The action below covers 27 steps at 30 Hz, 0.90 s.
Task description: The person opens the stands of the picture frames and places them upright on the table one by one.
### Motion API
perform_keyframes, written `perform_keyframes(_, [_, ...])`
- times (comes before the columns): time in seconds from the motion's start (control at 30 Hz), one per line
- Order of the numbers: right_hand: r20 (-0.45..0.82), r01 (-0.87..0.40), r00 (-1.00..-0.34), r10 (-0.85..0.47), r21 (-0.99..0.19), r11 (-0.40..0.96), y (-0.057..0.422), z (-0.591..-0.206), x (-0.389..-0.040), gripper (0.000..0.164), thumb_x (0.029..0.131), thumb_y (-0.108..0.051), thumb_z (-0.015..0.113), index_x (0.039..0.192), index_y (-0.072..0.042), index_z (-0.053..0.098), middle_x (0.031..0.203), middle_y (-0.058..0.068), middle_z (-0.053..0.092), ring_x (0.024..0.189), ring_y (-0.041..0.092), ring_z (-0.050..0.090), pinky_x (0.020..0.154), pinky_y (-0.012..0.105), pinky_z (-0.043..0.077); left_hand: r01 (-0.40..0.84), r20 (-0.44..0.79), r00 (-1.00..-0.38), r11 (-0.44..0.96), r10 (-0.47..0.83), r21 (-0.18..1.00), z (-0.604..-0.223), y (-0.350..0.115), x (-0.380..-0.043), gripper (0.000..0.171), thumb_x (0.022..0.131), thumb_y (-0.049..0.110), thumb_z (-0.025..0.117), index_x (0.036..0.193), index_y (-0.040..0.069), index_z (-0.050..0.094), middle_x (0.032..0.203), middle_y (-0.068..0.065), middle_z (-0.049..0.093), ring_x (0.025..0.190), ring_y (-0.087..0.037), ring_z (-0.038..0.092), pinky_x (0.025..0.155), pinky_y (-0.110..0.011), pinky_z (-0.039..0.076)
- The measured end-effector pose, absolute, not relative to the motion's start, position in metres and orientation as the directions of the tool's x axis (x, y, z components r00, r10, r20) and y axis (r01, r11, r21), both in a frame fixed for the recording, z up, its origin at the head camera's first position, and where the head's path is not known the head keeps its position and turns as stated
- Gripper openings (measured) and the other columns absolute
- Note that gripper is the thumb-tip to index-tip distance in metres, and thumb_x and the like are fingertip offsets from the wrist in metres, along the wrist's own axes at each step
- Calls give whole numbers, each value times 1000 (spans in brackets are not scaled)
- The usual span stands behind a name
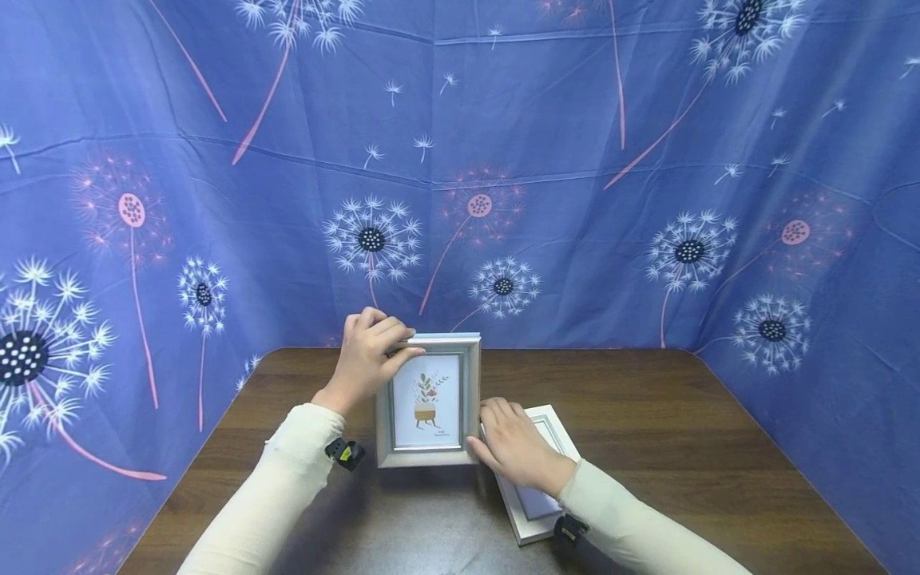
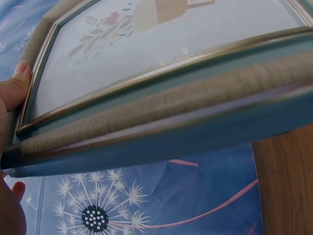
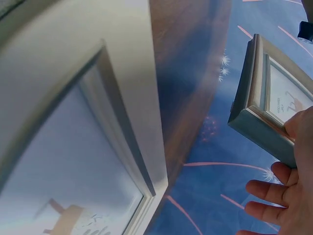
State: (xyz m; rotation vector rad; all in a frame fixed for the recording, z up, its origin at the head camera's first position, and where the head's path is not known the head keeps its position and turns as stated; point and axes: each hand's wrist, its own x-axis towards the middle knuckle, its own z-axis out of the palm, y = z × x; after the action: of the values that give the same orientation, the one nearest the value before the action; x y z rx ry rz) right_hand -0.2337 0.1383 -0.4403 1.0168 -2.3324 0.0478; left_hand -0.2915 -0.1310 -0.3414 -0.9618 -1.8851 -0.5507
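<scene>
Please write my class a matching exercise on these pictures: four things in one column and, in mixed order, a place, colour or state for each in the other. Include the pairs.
Column one
1. Grey-beige picture frame
2. White picture frame
3. Dandelion-patterned cloth
4. Table

Column two
A. Blue, hanging behind the work area
B. Gripped near a top corner by the left hand
C. Brown, with wood grain
D. Lying down, partly hidden by the right hand

Pairs: 1-B, 2-D, 3-A, 4-C
</scene>
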Motion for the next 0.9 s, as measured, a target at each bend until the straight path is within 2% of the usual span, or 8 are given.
perform_keyframes(0.27, [544,-659,-540,-643,202,725,129,-436,-244,38,93,-33,61,102,3,55,105,17,60,101,30,57,81,42,47,791,869,-310,611,385,11,-337,-140,-296,26,75,27,84,89,9,72,85,-1,69,87,-28,51,82,-53,33])
perform_keyframes(0.9, [521,-668,-566,-639,165,726,108,-425,-259,36,96,-31,58,105,3,53,104,14,57,100,28,54,81,42,45,734,856,-381,678,350,50,-324,-157,-301,26,74,24,86,91,10,72,87,-1,69,90,-29,48,84,-55,30])
